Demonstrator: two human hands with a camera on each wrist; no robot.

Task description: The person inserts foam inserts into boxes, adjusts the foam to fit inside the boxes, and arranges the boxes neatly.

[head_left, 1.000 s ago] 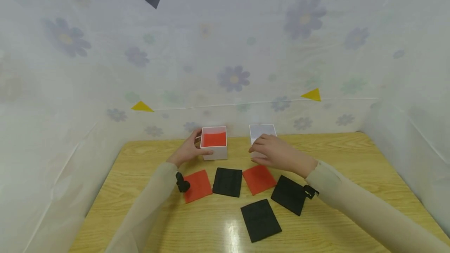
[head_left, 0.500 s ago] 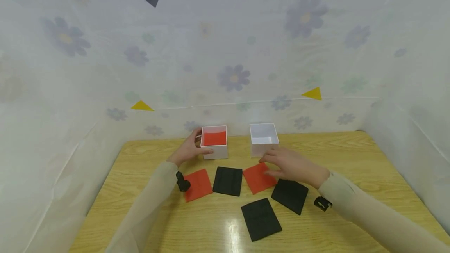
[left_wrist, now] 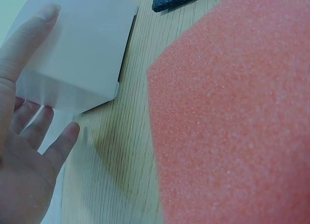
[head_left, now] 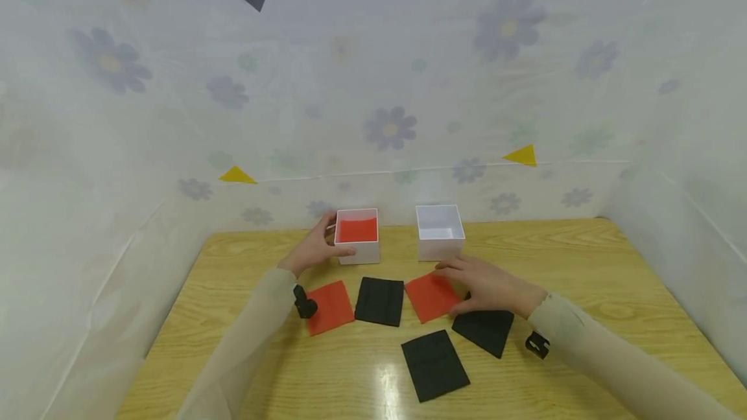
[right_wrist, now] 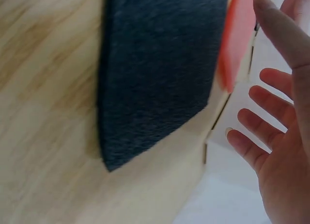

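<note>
My left hand [head_left: 327, 242] grips the left side of a white box [head_left: 357, 253] with a red foam square inside, thumb on the front, fingers behind. The left wrist view shows that hand [left_wrist: 24, 137] against the white box [left_wrist: 77, 54], beside a red foam square [left_wrist: 232, 127]. My right hand [head_left: 452, 287] lies with fingers spread over the right edge of a red foam square [head_left: 428, 297] and the top corner of a black foam square [head_left: 484, 332]. In the right wrist view its fingers [right_wrist: 252, 141] are straight above the black square [right_wrist: 155, 74]. An empty white box [head_left: 440, 245] stands just beyond.
More foam squares lie on the wooden table [head_left: 583, 264]: a red one [head_left: 329, 306], a black one [head_left: 379, 301] and a black one nearer me [head_left: 434, 365]. Flowered sheeting walls in the back and both sides.
My right hand has drawn back from the empty white box and come down onto the red and black squares; the black square has turned slightly. The left hand has stayed on its box.
</note>
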